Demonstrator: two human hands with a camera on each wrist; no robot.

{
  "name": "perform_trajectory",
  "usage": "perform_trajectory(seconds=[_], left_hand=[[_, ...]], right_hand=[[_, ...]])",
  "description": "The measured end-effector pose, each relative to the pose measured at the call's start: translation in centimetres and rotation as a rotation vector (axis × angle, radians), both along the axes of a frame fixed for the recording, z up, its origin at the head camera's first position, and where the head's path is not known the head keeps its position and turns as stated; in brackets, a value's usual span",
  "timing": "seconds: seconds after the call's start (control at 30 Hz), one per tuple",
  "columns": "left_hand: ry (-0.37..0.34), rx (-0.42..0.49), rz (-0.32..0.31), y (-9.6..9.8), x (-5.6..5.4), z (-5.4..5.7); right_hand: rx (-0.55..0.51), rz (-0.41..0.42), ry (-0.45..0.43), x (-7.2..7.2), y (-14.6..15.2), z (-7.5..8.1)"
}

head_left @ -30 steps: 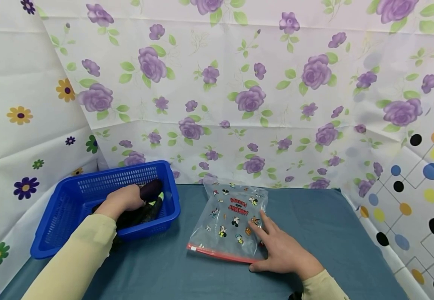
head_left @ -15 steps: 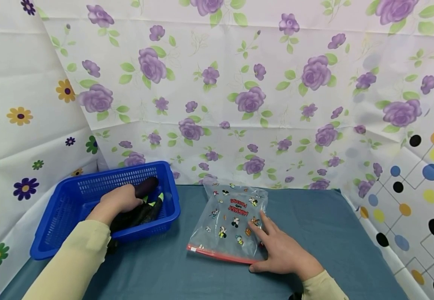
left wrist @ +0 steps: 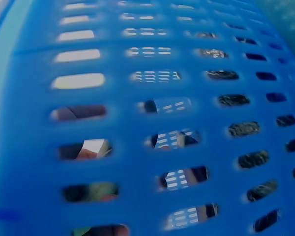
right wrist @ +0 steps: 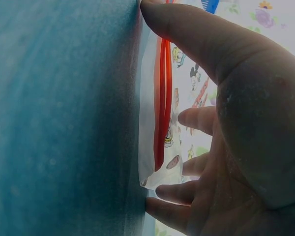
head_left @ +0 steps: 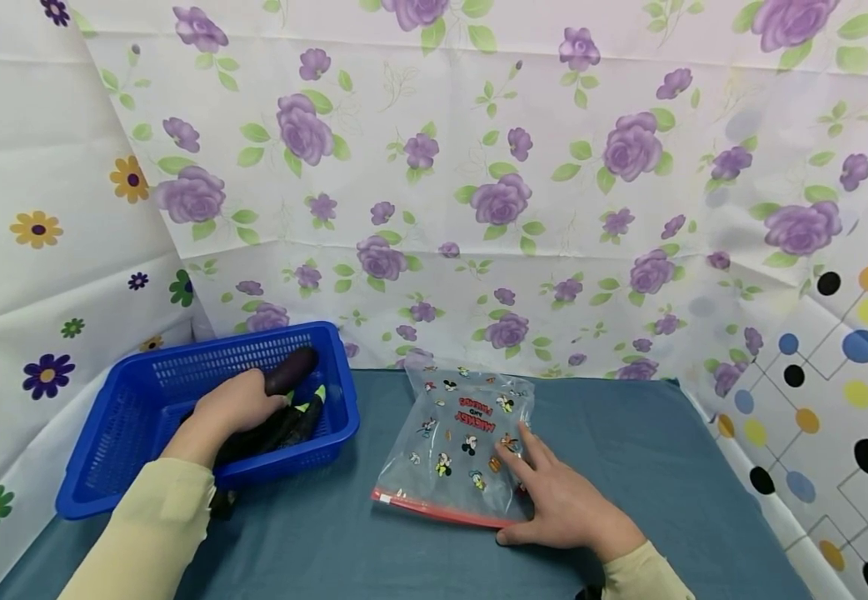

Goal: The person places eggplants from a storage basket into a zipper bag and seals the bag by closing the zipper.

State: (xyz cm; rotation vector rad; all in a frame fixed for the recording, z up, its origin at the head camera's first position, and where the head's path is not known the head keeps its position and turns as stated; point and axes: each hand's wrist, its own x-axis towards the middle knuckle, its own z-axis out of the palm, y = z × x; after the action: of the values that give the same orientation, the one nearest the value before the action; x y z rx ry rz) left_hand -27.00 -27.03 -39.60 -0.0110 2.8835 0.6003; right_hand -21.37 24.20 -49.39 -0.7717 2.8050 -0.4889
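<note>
My left hand (head_left: 233, 407) reaches into the blue plastic basket (head_left: 344, 392) and grips a dark purple eggplant (head_left: 293, 370), whose rounded end points to the back right. Beside it lie more long dark vegetables (head_left: 303, 423) with light green tips, partly hidden by the hand. The left wrist view is filled by the slotted basket wall (left wrist: 118, 118), with only slivers of fingers and produce showing through. Flat on the table lies a clear zip bag (head_left: 434, 450) with cartoon prints and a red zip edge (head_left: 449, 513). My right hand (head_left: 565, 500), fingers spread, rests on its right side.
A blue-grey cloth (head_left: 314, 542) covers the table. Flowered sheeting (head_left: 419, 208) stands behind it, and a dotted sheet (head_left: 839, 417) closes off the right. The basket sits at the left, near the flower-printed side sheet (head_left: 52, 317).
Inside the basket, my left hand has shifted slightly left with the eggplant, uncovering more of the green-tipped vegetables. My right hand and the bag have stayed in place.
</note>
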Motion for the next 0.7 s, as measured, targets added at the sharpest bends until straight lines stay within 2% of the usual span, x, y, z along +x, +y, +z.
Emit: perform_trajectory(seconds=[0.27, 0.47, 0.7], left_hand=[[0.042, 0.059, 0.014, 0.1, 0.8, 0.2], [0.069, 0.108, 0.021, 0.8, 1.5, 0.6], [0.088, 0.13, 0.017, 2.0, 2.1, 0.4]], right_hand=[[0.0, -0.001, 0.001, 0.0, 0.0, 0.0], [0.0, 0.002, 0.002, 0.1, 0.0, 0.0], [-0.005, 0.008, 0.006, 0.0, 0.0, 0.0]])
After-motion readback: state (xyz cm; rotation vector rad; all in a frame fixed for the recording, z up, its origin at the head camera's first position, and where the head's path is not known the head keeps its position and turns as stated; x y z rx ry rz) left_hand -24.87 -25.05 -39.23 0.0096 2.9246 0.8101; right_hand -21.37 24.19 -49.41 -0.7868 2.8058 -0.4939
